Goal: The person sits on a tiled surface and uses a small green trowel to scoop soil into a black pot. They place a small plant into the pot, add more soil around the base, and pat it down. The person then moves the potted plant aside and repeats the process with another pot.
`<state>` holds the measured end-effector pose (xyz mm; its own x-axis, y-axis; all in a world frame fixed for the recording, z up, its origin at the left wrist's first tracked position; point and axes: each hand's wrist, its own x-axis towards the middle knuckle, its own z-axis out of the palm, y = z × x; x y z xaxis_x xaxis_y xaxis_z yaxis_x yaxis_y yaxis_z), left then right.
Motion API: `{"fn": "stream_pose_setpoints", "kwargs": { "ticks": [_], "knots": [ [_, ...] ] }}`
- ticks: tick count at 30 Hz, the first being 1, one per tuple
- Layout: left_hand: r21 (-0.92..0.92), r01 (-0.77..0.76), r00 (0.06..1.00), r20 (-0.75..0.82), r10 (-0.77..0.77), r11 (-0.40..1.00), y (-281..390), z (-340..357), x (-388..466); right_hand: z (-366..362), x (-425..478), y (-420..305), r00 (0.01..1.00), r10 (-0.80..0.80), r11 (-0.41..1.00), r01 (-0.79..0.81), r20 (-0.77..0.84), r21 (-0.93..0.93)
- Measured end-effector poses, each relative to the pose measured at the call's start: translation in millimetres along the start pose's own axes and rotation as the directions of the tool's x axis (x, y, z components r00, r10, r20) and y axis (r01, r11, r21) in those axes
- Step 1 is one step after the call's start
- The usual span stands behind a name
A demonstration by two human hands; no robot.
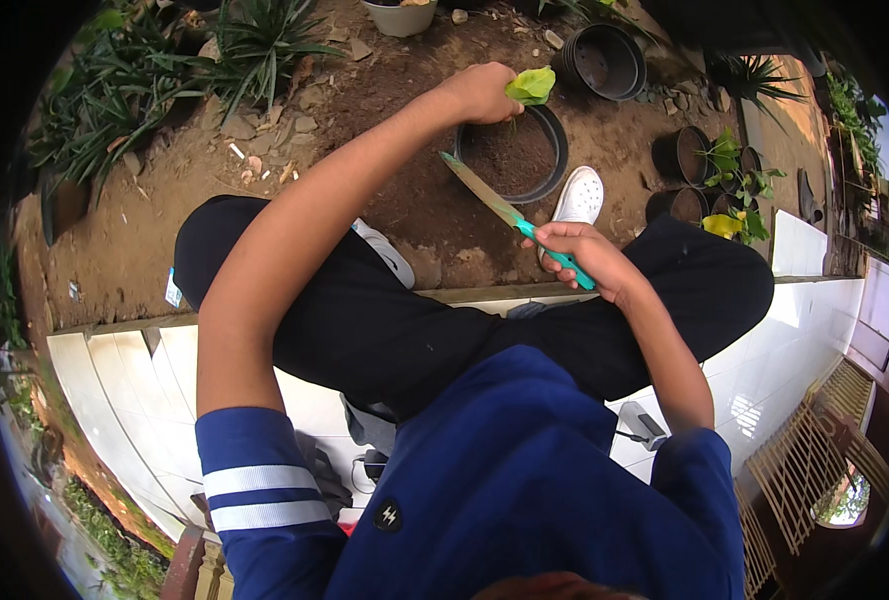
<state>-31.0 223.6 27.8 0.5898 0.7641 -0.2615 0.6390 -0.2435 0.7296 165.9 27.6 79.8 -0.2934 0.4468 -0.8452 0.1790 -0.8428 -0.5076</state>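
My left hand (482, 91) reaches across and pinches a small cutting with yellow-green leaves (532, 86) over the rim of a black plastic pot (562, 154). Dark soil (508, 159) fills the pot's inside; the cutting's lower end is largely hidden by the hand. Nearer to me, my right hand (585, 259) grips a knife by its teal handle (564, 262). Its soil-smeared blade (482, 189) points up and left, with the tip close to the pot's left side. Whether the blade touches the pot I cannot tell.
Stacked empty black pots (606, 64) lie tipped beyond the pot. Several potted leafy seedlings (726, 154) stand at the right. Spiky plants (257, 52) and broken stones (264, 139) are at the left. White shoes (581, 199) flank the pot; a tiled ledge (114, 375) lies behind.
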Motion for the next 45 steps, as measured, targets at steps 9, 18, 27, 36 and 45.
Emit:
{"fn": "stream_pose_setpoints", "kwargs": {
  "ticks": [9,18,27,36,45],
  "knots": [
    [0.044,-0.024,0.994,-0.104,0.028,0.999,-9,8,2,-20,25,11,0.847,-0.427,0.768,0.155,-0.316,-0.621],
    [0.084,-0.048,0.987,-0.151,0.060,0.995,-4,8,3,-16,29,16,0.881,-0.409,0.778,0.201,-0.237,-0.596],
    [0.056,-0.049,0.988,-0.145,0.056,0.997,-4,8,3,-34,14,4,0.778,-0.573,0.434,0.023,-0.257,-0.900],
    [0.069,-0.057,0.987,-0.149,0.067,0.996,-5,8,3,-51,26,5,0.762,-0.592,0.334,-0.064,-0.262,-0.941],
    [0.081,-0.046,0.984,-0.165,0.059,0.996,-9,8,-5,-70,15,-39,0.829,-0.526,0.333,-0.004,-0.189,-0.943]
  ]
}}
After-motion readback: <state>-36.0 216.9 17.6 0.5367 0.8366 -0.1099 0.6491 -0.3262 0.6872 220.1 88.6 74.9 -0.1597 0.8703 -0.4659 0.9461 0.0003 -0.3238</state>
